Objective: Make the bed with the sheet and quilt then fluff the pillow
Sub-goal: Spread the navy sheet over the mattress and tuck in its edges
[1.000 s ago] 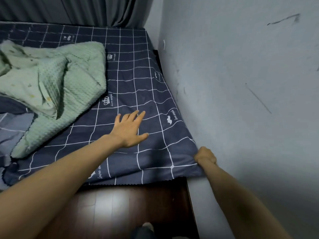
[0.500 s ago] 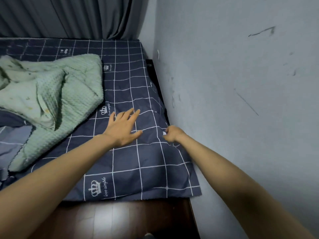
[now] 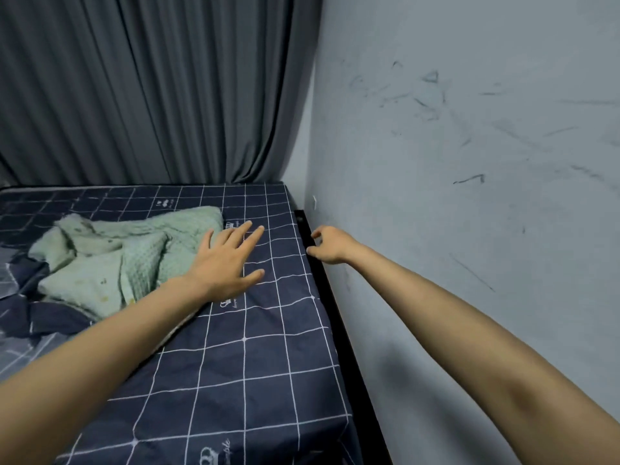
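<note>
A navy sheet (image 3: 268,357) with a white grid covers the bed and lies fairly smooth along the right side. My left hand (image 3: 228,260) rests flat on it, fingers spread, just right of a crumpled pale green quilt (image 3: 117,260). My right hand (image 3: 330,245) hovers at the sheet's right edge beside the wall, fingers loosely curled and apart, with nothing in them. No pillow shows in this view.
A scuffed grey wall (image 3: 469,196) runs close along the bed's right side, with a dark bed frame rail (image 3: 339,317) in the narrow gap. Grey curtains (image 3: 151,88) hang behind the bed's far end. Rumpled dark bedding (image 3: 23,317) lies at the left.
My right hand let go of the sheet's near corner and moved forward along the wall-side edge. My left hand slid farther up the bed. The view tilted up toward the curtains.
</note>
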